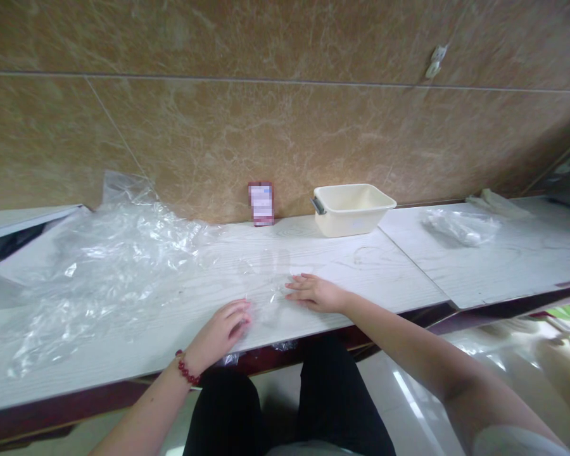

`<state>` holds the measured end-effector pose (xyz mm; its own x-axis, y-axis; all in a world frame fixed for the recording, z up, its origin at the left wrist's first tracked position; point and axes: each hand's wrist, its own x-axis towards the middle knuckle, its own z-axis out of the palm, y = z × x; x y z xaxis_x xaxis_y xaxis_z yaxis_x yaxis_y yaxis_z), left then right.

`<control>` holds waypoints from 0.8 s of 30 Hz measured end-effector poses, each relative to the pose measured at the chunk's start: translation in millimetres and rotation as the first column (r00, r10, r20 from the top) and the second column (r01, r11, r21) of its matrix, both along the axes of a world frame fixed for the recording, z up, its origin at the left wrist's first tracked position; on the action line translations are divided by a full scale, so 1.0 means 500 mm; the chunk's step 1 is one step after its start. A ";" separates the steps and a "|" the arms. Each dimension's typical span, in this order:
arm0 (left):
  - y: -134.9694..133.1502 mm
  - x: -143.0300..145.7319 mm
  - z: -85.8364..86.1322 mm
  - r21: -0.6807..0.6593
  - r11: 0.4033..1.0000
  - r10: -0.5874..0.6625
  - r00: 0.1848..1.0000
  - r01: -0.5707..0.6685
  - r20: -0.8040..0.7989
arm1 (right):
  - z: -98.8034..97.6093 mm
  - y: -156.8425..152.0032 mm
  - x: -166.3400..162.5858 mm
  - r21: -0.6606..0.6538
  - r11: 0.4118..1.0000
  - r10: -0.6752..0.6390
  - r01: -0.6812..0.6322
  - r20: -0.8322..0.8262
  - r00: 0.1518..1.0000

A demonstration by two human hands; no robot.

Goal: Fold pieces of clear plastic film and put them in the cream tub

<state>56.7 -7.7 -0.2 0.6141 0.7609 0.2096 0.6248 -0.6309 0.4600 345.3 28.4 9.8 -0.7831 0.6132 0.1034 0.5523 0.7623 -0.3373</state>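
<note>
A clear plastic bag (265,278) lies flat on the white wood-grain table (342,266), right in front of me. My left hand (221,332), with a red bead bracelet on its wrist, rests on the bag's near left part with the fingers stretched out. My right hand (316,292) lies flat on the bag's right edge, fingers extended to the left. Neither hand grips anything; both press down on the thin film.
A large heap of crumpled clear plastic (104,253) covers the table's left side. At the back stand a small box (261,203) against the brown tiled wall and a cream plastic tub (351,208). Another clear bag (460,226) lies on the right board.
</note>
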 end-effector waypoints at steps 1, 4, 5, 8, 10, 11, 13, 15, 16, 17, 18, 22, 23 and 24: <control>0.003 0.001 0.005 -0.033 0.999 0.009 1.000 -0.008 0.013 | -0.001 0.001 0.000 -0.003 1.000 0.005 -0.005 -0.016 1.000; 0.010 0.010 0.024 -0.115 0.991 0.077 0.994 -0.068 0.082 | 0.000 0.006 -0.002 -0.028 0.999 -0.018 0.016 -0.082 0.996; 0.014 0.015 0.030 -0.142 0.985 0.112 0.987 -0.096 0.112 | 0.000 0.008 -0.004 -0.044 0.998 -0.041 0.036 -0.112 0.993; 0.040 0.030 0.038 -0.237 0.954 0.239 0.943 -0.184 0.233 | 0.001 0.021 -0.015 -0.110 0.979 -0.190 0.169 -0.223 0.956; 0.069 0.040 0.033 -0.298 0.922 0.344 0.880 -0.249 0.327 | -0.002 0.034 -0.027 -0.150 0.939 -0.341 0.310 -0.285 0.896; 0.087 0.044 0.028 -0.319 0.903 0.397 0.842 -0.287 0.365 | -0.003 0.043 -0.035 -0.170 0.909 -0.416 0.381 -0.305 0.857; 0.127 0.050 0.018 -0.351 0.864 0.488 0.771 -0.361 0.409 | -0.006 0.063 -0.049 -0.213 0.836 -0.549 0.506 -0.302 0.779; 0.165 0.055 0.009 -0.318 0.824 0.562 0.741 -0.468 0.367 | -0.007 0.083 -0.061 -0.255 0.743 -0.668 0.619 -0.237 0.705; 0.183 0.057 0.006 -0.294 0.797 0.602 0.728 -0.527 0.327 | -0.006 0.093 -0.066 -0.266 0.695 -0.717 0.668 -0.191 0.670; 0.198 0.059 0.003 -0.273 0.771 0.636 0.717 -0.575 0.285 | -0.006 0.102 -0.070 -0.269 0.653 -0.754 0.708 -0.148 0.640; 0.211 0.061 0.001 -0.253 0.750 0.661 0.708 -0.611 0.248 | -0.005 0.110 -0.073 -0.265 0.619 -0.782 0.740 -0.113 0.613; 0.244 0.070 -0.007 -0.229 0.697 0.717 0.674 -0.680 0.179 | -0.002 0.133 -0.080 -0.240 0.563 -0.820 0.791 -0.042 0.571; 0.249 0.072 -0.009 -0.234 0.688 0.725 0.666 -0.687 0.176 | -0.002 0.137 -0.082 -0.242 0.556 -0.824 0.795 -0.035 0.566; 0.253 0.074 -0.011 -0.240 0.680 0.732 0.658 -0.693 0.177 | -0.002 0.141 -0.083 -0.247 0.551 -0.827 0.797 -0.032 0.562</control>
